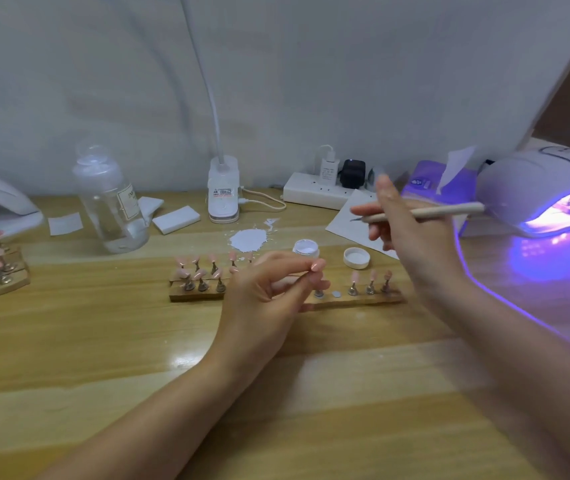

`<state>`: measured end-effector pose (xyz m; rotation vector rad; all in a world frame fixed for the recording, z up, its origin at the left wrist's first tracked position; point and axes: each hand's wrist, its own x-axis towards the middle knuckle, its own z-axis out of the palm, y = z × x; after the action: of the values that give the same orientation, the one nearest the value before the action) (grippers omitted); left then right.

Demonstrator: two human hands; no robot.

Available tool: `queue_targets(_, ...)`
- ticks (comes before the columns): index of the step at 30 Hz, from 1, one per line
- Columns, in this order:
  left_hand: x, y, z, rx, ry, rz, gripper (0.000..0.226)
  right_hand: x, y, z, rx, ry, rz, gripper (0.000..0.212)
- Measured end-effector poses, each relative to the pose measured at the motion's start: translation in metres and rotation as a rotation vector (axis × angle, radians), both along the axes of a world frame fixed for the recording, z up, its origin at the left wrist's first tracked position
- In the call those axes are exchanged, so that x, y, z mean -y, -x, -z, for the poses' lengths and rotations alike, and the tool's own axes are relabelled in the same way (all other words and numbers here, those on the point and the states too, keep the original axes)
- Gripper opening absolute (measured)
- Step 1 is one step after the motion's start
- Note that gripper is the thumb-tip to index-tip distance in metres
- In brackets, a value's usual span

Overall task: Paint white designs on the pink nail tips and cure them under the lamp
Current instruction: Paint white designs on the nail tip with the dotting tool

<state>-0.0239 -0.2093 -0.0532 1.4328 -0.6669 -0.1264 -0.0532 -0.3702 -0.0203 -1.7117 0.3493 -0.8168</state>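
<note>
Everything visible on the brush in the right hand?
The brush is a slim, pale, wood-look stick with a fine dark tip pointing left. It lies nearly level in the air, its back end toward the lit lamp. The right hand holds it in a pinching grip near the front; nothing else touches it. Its tip is above the paper, clear of the open white jar. Bristle detail is too small to tell.

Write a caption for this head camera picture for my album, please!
Left hand pinches a pink nail tip while the right hand holds a brush beside the glowing lamp.

Pink nail tip (318, 265) in left hand (269, 289)
</note>
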Motion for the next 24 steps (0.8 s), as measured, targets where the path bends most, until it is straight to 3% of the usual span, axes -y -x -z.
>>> queue_targets(4,-0.001,-0.003,0.001,-0.03,0.045,-0.032,0.012,0.006,-0.029,-0.006,-0.181,0.142,-0.095,0.027)
queue_targets(9,0.001,-0.006,0.004,-0.065,0.023,-0.035,0.016,-0.001,-0.062,0.001,-0.263,0.332,-0.079,0.045)
queue_targets(15,0.004,-0.007,0.005,-0.056,-0.006,-0.032,0.024,-0.009,-0.077,0.014,-0.353,0.539,0.01,0.041)
queue_targets(24,0.003,-0.007,0.007,0.011,-0.012,-0.056,0.022,-0.007,-0.075,0.013,-0.315,0.57,-0.013,0.038)
